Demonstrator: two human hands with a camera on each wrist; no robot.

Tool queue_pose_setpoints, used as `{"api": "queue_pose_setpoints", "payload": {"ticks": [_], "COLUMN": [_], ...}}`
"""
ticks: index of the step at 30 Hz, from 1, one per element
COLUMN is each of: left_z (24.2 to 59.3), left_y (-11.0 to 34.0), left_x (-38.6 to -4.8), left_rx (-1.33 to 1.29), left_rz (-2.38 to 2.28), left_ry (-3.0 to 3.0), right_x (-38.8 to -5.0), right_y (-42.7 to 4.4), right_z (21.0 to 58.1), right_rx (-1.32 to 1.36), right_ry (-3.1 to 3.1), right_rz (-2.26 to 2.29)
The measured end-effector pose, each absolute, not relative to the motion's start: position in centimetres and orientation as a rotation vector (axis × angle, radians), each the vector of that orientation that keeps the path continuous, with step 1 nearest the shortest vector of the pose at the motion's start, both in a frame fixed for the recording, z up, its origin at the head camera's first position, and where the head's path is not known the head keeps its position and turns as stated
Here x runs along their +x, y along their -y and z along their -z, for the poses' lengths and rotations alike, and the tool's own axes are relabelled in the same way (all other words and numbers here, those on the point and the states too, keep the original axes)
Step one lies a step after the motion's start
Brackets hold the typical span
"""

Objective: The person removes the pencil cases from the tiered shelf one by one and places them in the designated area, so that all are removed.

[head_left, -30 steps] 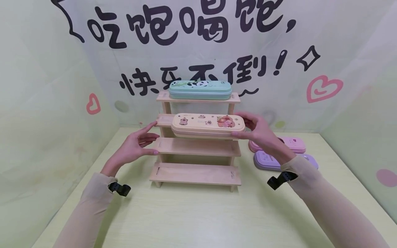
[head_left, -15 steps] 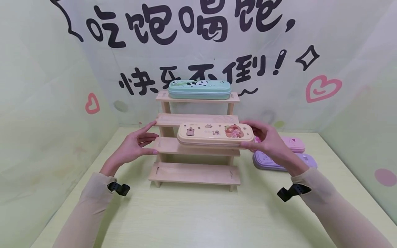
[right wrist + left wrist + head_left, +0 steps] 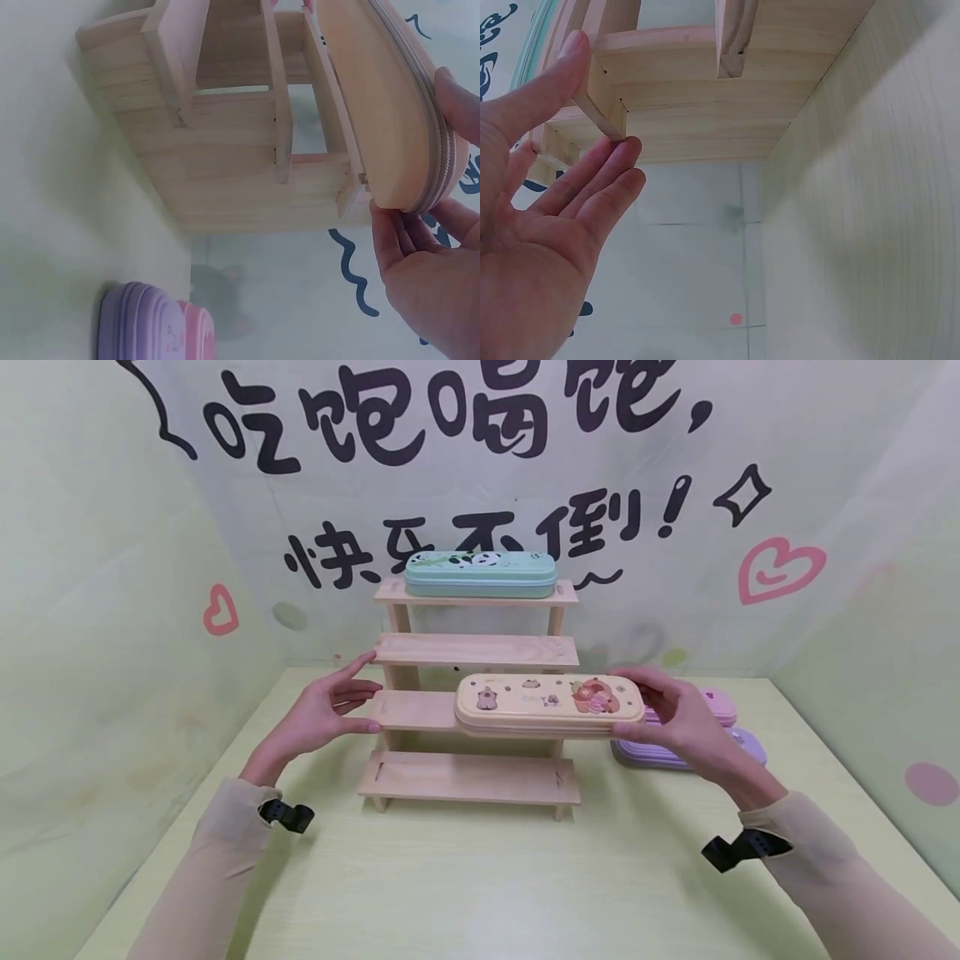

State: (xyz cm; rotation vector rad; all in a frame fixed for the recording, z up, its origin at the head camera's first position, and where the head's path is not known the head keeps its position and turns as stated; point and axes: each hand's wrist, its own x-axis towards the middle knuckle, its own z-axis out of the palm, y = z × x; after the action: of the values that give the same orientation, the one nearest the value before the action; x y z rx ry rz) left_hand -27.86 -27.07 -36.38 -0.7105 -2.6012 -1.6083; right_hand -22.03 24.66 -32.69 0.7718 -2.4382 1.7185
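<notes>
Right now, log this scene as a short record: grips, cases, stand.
wooden stand: four shelves, on the table
left grip: touches the stand's left side
right grip: holds the cream case by its right end
mint case: on the top shelf
pink case: on the table, right of the stand
purple case: on the table, in front of the pink case

Head cam: pink case (image 3: pixel 720 707), purple case (image 3: pixel 651 755) pt. hidden by R hand (image 3: pixel 688 720); L sleeve (image 3: pixel 201 870) cut off btm.
</notes>
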Motion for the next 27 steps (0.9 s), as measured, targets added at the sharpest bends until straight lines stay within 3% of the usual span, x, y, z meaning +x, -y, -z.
{"api": "queue_pose_setpoints", "payload": {"ticks": [27], "left_z": [36.1], "left_y": [27.0], "left_x": [-27.8], "left_rx": [-0.707], "left_rz": [1.593], "left_ry": [2.623], "right_x": [-17.9], "right_y": [-32.3], "right_z": [35.3], "right_rx": [0.783], "right_ry": [2.389], "right_rz": [-1.781]}}
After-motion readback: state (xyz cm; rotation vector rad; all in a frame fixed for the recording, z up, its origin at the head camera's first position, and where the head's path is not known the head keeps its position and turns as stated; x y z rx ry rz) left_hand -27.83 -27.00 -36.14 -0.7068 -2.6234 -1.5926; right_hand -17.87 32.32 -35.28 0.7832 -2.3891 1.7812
